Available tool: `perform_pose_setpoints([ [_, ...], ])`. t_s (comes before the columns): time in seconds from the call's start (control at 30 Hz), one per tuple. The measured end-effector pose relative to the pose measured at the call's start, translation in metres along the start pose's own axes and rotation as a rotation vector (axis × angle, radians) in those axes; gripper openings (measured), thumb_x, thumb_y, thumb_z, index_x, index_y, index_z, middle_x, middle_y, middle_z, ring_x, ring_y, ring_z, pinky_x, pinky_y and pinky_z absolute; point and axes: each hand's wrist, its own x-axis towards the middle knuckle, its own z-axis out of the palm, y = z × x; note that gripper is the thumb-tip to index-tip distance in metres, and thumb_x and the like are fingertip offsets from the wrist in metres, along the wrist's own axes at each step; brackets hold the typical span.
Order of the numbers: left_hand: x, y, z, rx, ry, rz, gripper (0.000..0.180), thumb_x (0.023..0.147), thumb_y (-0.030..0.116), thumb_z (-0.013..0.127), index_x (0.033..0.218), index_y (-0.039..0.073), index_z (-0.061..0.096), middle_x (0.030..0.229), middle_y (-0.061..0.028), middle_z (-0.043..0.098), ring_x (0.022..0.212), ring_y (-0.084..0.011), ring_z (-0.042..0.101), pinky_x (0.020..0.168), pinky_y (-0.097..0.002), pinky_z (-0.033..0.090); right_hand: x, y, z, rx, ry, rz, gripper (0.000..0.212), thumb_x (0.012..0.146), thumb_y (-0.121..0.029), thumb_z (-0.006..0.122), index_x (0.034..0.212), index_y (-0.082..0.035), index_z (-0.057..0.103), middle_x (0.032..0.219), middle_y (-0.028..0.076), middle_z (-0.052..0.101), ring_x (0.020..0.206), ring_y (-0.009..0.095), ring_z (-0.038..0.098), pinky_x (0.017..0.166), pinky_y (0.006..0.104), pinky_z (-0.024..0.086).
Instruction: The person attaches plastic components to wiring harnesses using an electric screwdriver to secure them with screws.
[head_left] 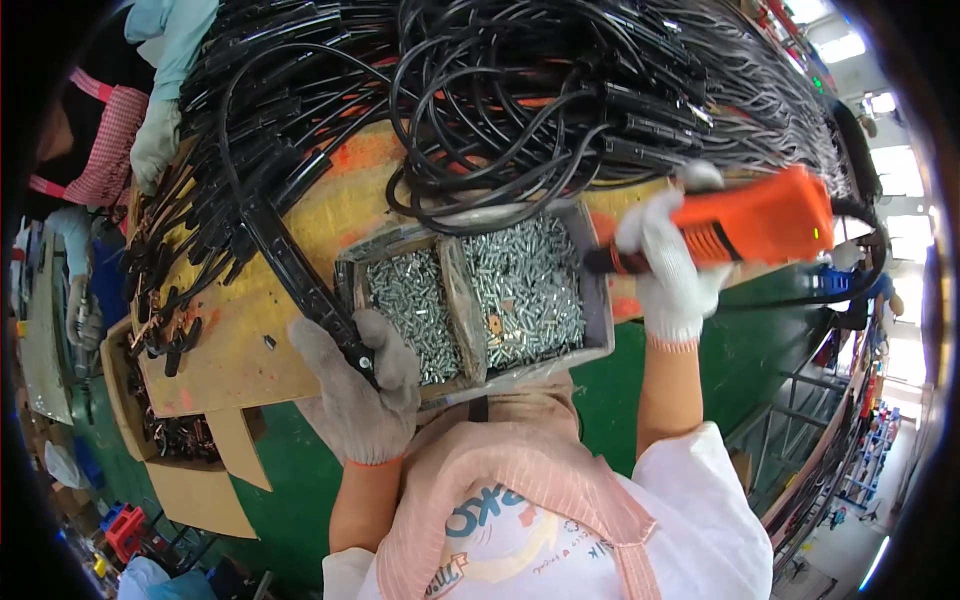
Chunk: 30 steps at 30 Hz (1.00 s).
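Note:
My left hand [365, 385], in a greyish work glove, is closed round the near end of a long black plastic handle [300, 270]. A black cable runs from its far end and loops back over the table. In a white glove, my right hand [668, 255] grips an orange power screwdriver [755, 220], held level with its dark nose pointing left over the screw box. Slight blur lies on the tool. Between my hands sits a two-part box [597, 330] filled with small silver screws [525, 290]. A few copper-coloured bits lie among the screws on the right side.
Black cables [500, 100] with handles are heaped across the far side of the worn yellow table [240, 340]. A cardboard box [185, 450] of small metal parts stands at the left edge. Another person's gloved hand [155, 145] is at the upper left.

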Motion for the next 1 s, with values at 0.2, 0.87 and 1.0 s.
perform_pose_setpoints([
  [0.2, 0.001, -0.001, -0.001, 0.012, -0.032, -0.028, 0.039, 0.097, 0.048, 0.058, 0.105, 0.011, 0.051, 0.078, -0.0045, 0.056, 0.052, -0.0136, 0.046, 0.042, -0.025, 0.035, -0.029, -0.005, 0.007, 0.059, -0.134, 0.074, 0.049, 0.079, 0.008, 0.06, 0.12, -0.007, 0.037, 0.067, 0.005, 0.05, 0.049, 0.018, 0.05, 0.048, 0.0306, 0.043],
  [0.87, 0.002, -0.003, 0.009, 0.058, -0.114, 0.019, 0.018, 0.1, 0.01, 0.055, 0.084, 0.01, 0.045, 0.072, 0.003, 0.037, 0.05, -0.0058, 0.033, 0.041, -0.0229, 0.026, -0.006, 0.008, 0.012, 0.289, -0.091, -0.147, 0.062, 0.083, 0.007, 0.063, 0.137, 0.004, 0.033, 0.077, 0.012, 0.062, 0.062, 0.021, 0.061, 0.061, 0.0348, 0.052],
  [1.0, 0.004, 0.0, 0.008, 0.043, -0.137, -0.017, 0.017, 0.098, 0.006, 0.055, 0.105, 0.014, 0.042, 0.071, 0.0028, 0.04, 0.05, -0.0071, 0.037, 0.042, -0.0234, 0.03, -0.007, 0.009, 0.012, 0.247, -0.041, -0.091, 0.058, 0.084, 0.007, 0.065, 0.135, 0.004, 0.037, 0.078, 0.012, 0.062, 0.062, 0.021, 0.061, 0.061, 0.0352, 0.053],
])
